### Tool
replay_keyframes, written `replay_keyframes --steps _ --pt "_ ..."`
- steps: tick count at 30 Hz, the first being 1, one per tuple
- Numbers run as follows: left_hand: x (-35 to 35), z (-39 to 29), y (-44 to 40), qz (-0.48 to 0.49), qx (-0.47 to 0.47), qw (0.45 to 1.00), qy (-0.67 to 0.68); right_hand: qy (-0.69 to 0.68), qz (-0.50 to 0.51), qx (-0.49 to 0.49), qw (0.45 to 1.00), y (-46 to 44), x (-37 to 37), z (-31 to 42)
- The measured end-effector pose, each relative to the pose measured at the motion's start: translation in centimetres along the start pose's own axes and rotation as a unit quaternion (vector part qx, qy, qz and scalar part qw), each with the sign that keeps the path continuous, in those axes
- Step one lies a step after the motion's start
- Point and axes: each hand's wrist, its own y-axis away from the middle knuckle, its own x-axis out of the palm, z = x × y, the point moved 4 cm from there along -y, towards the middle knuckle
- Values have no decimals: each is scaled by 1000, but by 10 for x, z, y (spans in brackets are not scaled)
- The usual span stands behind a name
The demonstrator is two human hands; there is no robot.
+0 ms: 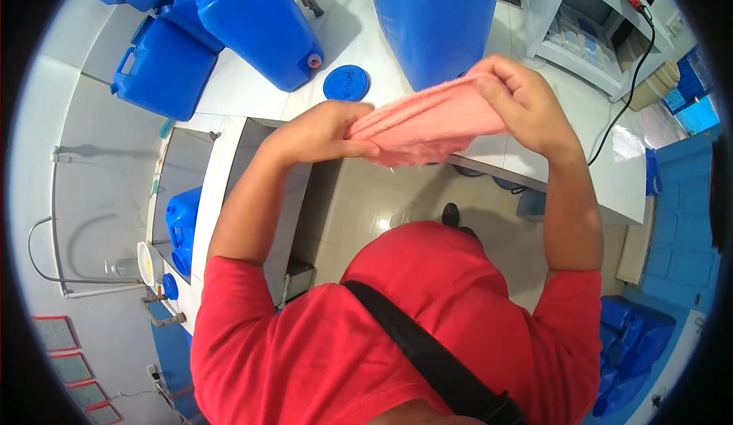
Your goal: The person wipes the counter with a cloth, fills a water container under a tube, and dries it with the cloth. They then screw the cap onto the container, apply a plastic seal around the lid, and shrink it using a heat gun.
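Fingers (498, 95) of both hands pinch opposite ends of a coral-pink cloth (431, 119), thumbs pressed toward the curled fingers. The cloth is soft, with a fuzzy, towel-like surface; it stretches between the hands in a slanting band, ridged with long folds at its left end, smoother and broader toward the right, its lower edge loose and wavy. It is held up over the front edge of a tabletop (244, 93).

Taking the cloth as the clock's centre, the left hand (328, 131) is at nine o'clock and the right hand (527, 104) at three. The tabletop beyond is glossy white tile with thin joints. At ten o'clock, near the left hand, lies a flat, round blue lid (346, 83) with dark handwriting on it. Farther out at ten stands a tilted-looking blue plastic jug (256, 24), boxy with rounded corners, a small pinkish round fitting low on its side. At twelve rises a large, smooth blue container (435, 20).

At two o'clock sits a pale, open-fronted cabinet (546, 9); a thin black cable (630, 93) curves down past its right side. At six, a dark shoe (450, 213) shows on the shiny beige floor (374, 203), above the wearer's red fabric shirt (427, 287), crossed by a flat black strap (412, 341).
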Motion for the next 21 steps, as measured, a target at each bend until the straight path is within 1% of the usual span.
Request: replay_keyframes --steps 1,3,4,6,7,9,10,11,12,13,14,15,17,18,19,20,21 --pt "-2 9 3 2 1 1000 2 1 0 3 1000 4 0 -4" --pt "-4 21 8 0 17 995 -96 24 32 35 999 11 4 -17" --pt "-3 27 11 1 19 995 -95 25 31 36 999 14 2 -24" --pt "-2 39 17 14 -19 998 59 -60 107 141 982 18 1 -44" --pt "-6 38 18 14 -17 998 59 -59 106 140 983 17 -5 -45" --pt "-17 32 18 -3 12 971 240 -203 89 119 968 13 -17 -38" --pt "-21 32 12 -74 34 939 336 -366 16 104 925 9 -22 -36" --pt "-15 29 4 -133 64 885 441 -367 18 109 924 10 -11 -44" --pt "5 28 0 -84 28 845 527 -452 -9 122 883 11 7 -63" --pt "24 39 0 -48 -15 842 538 -530 -36 132 837 11 26 -83" --pt "44 50 1 -13 -58 835 547 -497 27 185 847 25 60 -98" --pt "62 73 0 10 -112 870 481 -460 86 233 852 46 93 -114" --pt "79 95 9 1 -74 829 554 -471 139 268 829 69 132 -142" --pt "78 89 18 -42 -106 811 574 -474 138 268 827 71 133 -133" --pt "78 83 25 -42 -111 810 575 -508 78 276 812 71 127 -120" --pt "74 81 31 -96 -122 824 545 -538 16 281 794 70 119 -109" --pt "67 82 34 -150 -129 836 512 -540 16 278 795 68 110 -103"
